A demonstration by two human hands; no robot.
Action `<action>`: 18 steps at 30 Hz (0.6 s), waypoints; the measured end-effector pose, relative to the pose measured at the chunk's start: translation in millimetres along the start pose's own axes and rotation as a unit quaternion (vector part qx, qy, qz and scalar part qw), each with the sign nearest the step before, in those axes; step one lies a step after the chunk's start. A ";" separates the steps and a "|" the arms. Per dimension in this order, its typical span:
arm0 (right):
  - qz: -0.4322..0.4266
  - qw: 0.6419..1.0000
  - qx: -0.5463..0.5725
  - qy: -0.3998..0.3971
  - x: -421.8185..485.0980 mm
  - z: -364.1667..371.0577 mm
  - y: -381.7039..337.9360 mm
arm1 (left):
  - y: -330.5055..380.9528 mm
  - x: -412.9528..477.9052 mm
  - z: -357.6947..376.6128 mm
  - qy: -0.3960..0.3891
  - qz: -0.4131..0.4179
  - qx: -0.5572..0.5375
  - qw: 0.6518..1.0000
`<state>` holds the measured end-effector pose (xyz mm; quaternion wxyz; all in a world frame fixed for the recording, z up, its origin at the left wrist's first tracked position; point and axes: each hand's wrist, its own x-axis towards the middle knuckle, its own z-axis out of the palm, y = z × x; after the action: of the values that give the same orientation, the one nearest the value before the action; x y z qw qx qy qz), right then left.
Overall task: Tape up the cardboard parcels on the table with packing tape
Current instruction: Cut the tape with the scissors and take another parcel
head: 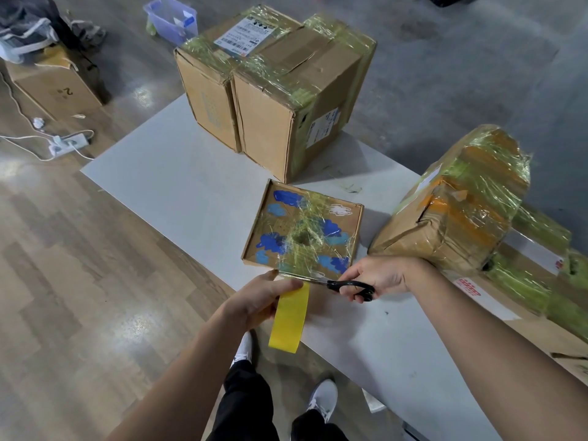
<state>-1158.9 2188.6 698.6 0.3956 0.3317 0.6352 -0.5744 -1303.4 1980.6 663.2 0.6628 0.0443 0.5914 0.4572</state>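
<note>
A flat cardboard parcel with blue and white painted shapes lies on the white table, wrapped in clear yellowish tape. My left hand grips a yellow roll of packing tape at the parcel's near edge, with a strip of tape stretched from the roll to the parcel. My right hand holds black-handled scissors, whose blades point left at that strip, right beside my left fingers.
Two tall taped boxes stand at the table's far side. A bulging taped parcel lies to the right, with more taped parcels behind it. On the floor are a box, a power strip and a plastic bin.
</note>
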 end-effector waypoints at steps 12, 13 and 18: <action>-0.004 1.000 0.026 0.014 6.7 -1.2 4.5 | 3.2 0.2 -2.9 0.000 -0.017 -0.022 1.000; -0.003 0.999 0.031 0.015 7.4 -1.4 4.8 | 4.3 -0.5 -2.5 0.000 -0.018 -0.027 0.999; -0.005 0.999 0.030 0.025 9.3 1.2 5.7 | 5.8 -1.6 -1.7 -0.008 -0.018 -0.033 0.999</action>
<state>-1158.1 2187.8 687.7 0.3665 0.3542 0.6293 -0.5867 -1307.8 1982.1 667.4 0.6769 0.0151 0.5711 0.4640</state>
